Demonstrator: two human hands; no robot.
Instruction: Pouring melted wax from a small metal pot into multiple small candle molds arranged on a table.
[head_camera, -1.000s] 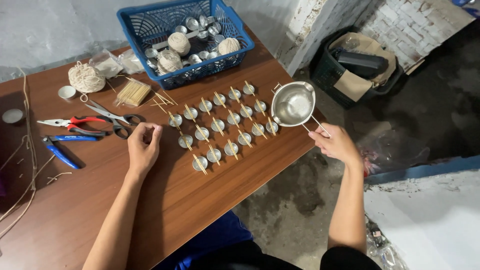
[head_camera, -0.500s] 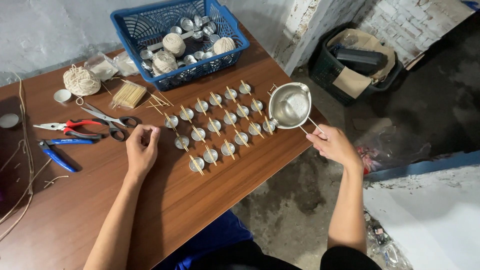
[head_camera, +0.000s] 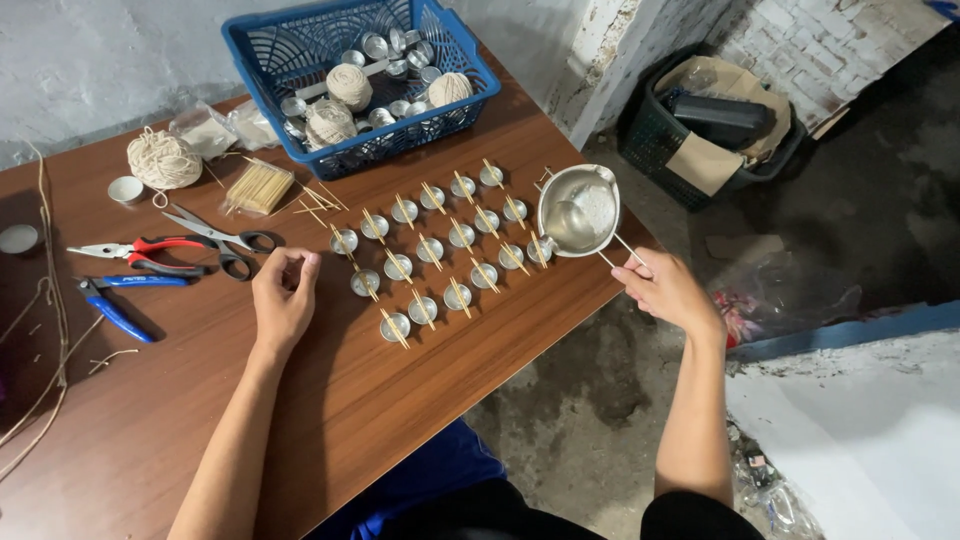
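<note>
— Two hands in the head view. Right hand (head_camera: 668, 290), right of centre, closed around the thin wire handle of a small metal pouring pot (head_camera: 579, 211); held above the right end of the rows of cups, just past the table's (head_camera: 330, 400) right edge.

— And inside the pot?

— Pale, whitish on the far inner wall; hard to tell what. Spout side turned to the upper left of the frame.

— Left hand?

— Left hand (head_camera: 283, 298), left of centre, resting on the brown tabletop. Fingers curled loosely inward, thumb and fingertips near each other; cannot tell whether anything is pinched between them. Just left of the nearest tealight cups (head_camera: 430, 250).

— Layout of the cups?

— Roughly sixteen small metal cups in slanted rows across the middle, each with a thin wooden stick laid over its rim.

— Elsewhere on the table?

— Scissors (head_camera: 215, 235) and red-handled pliers (head_camera: 135, 253) just above the left hand, blue-handled pliers (head_camera: 115, 300) further left. Bundle of wooden sticks (head_camera: 258, 186) above those, ball of pale twine (head_camera: 163, 160) at upper left. Blue plastic basket (head_camera: 460, 75) at top centre, holding more twine balls and empty metal cups.

— Off the table?

— Dark crate (head_camera: 650, 150) with cardboard at upper right, on a concrete floor.
</note>
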